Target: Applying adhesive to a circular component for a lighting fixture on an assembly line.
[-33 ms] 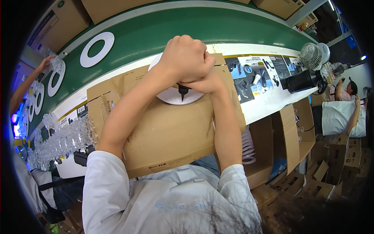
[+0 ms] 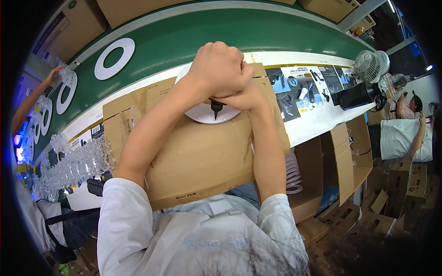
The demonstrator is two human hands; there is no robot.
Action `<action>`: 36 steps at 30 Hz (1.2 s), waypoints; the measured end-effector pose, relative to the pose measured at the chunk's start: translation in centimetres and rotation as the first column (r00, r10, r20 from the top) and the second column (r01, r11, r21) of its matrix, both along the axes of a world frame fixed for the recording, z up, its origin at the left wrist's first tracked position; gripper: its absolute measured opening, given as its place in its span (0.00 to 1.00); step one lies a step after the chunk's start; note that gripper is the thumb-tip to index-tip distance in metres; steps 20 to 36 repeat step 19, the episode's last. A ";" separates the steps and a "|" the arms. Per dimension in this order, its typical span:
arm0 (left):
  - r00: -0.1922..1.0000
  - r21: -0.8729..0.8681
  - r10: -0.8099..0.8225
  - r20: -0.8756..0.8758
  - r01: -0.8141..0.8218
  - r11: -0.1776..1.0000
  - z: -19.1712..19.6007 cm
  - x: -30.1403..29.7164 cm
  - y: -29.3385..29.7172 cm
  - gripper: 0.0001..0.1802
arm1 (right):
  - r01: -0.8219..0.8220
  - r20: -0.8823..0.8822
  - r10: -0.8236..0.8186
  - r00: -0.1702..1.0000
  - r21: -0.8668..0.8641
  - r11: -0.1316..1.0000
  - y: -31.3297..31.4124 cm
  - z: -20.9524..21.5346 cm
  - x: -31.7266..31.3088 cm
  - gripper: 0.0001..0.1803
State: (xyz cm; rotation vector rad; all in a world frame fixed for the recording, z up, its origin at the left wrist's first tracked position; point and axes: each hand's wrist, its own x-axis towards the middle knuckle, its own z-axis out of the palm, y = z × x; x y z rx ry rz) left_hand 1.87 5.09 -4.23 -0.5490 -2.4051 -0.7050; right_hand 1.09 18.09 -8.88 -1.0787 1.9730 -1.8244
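My left hand (image 2: 217,66) is closed in a fist, on top of my right hand (image 2: 241,95), whose fingers are curled beneath it. From under the two hands a black pointed piece (image 2: 216,108) sticks out, its narrow tip toward me. What it belongs to is hidden by the hands, and I cannot tell which hand grips it. Behind the tip lies a white disc (image 2: 202,115), partly covered by my hands and left forearm. The disc rests on a flattish brown cardboard box (image 2: 202,161) in front of my body, between my forearms.
Beyond runs a green belt (image 2: 184,32) with white rings (image 2: 114,59). Clear plastic parts (image 2: 78,161) are stacked at left, near a co-worker's hand (image 2: 55,73). Printed cards (image 2: 301,92), a black cylinder (image 2: 357,95) and a fan (image 2: 367,66) stand right, above open cartons (image 2: 341,165).
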 end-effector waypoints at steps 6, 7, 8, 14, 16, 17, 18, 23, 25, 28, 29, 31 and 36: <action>1.000 0.012 0.010 0.014 -0.010 1.000 -0.2 -0.3 0.1 0.13 | -0.021 -0.005 0.021 1.000 -0.017 1.000 0.1 -0.1 -0.2 0.15; 0.999 0.002 0.021 0.034 -0.021 1.000 -0.2 -0.3 0.1 0.13 | -0.020 -0.001 0.020 1.000 -0.014 1.000 0.0 -0.1 -0.1 0.17; 0.999 0.005 0.020 0.031 -0.020 1.000 -0.1 -0.2 0.2 0.13 | -0.021 0.002 0.021 1.000 -0.012 1.000 -0.1 -0.1 -0.1 0.18; 0.999 0.036 -0.022 -0.032 0.024 0.999 0.7 0.9 0.2 0.13 | 0.062 -0.174 -0.059 0.983 0.010 0.998 0.4 -1.2 -0.6 0.33; 0.989 -0.052 -0.097 -0.108 0.091 0.994 1.3 1.4 0.0 0.13 | 0.106 -0.197 -0.095 0.976 0.045 0.993 -0.1 -1.4 -0.1 0.36; 0.990 -0.051 -0.090 -0.110 0.085 0.995 1.6 1.6 -0.1 0.13 | 0.160 -0.217 -0.140 0.966 0.076 0.984 -0.4 -1.3 0.0 0.38; 0.993 -0.105 -0.075 -0.090 0.066 0.992 1.9 1.9 -0.1 0.16 | 0.123 -0.019 -0.123 0.992 0.303 0.945 -0.5 -0.8 -0.3 0.42; 0.996 -0.160 -0.053 -0.066 0.041 0.986 2.2 2.2 -0.4 0.19 | 0.031 0.181 -0.141 0.973 0.504 0.863 -1.5 2.0 -0.2 0.46; 0.996 -0.160 -0.053 -0.066 0.041 0.986 2.2 2.2 -0.4 0.19 | 0.031 0.181 -0.141 0.973 0.504 0.863 -1.5 2.0 -0.2 0.46; 0.996 -0.160 -0.053 -0.066 0.041 0.986 2.2 2.2 -0.4 0.19 | 0.031 0.181 -0.141 0.973 0.504 0.863 -1.5 2.0 -0.2 0.46; 0.996 -0.160 -0.053 -0.066 0.041 0.986 2.2 2.2 -0.4 0.19 | 0.031 0.181 -0.141 0.973 0.504 0.863 -1.5 2.0 -0.2 0.46; 0.996 -0.160 -0.053 -0.066 0.041 0.986 2.2 2.2 -0.4 0.19 | 0.031 0.181 -0.141 0.973 0.504 0.863 -1.5 2.0 -0.2 0.46; 0.996 -0.160 -0.053 -0.066 0.041 0.986 2.2 2.2 -0.4 0.19 | 0.031 0.181 -0.141 0.973 0.504 0.863 -1.5 2.0 -0.2 0.46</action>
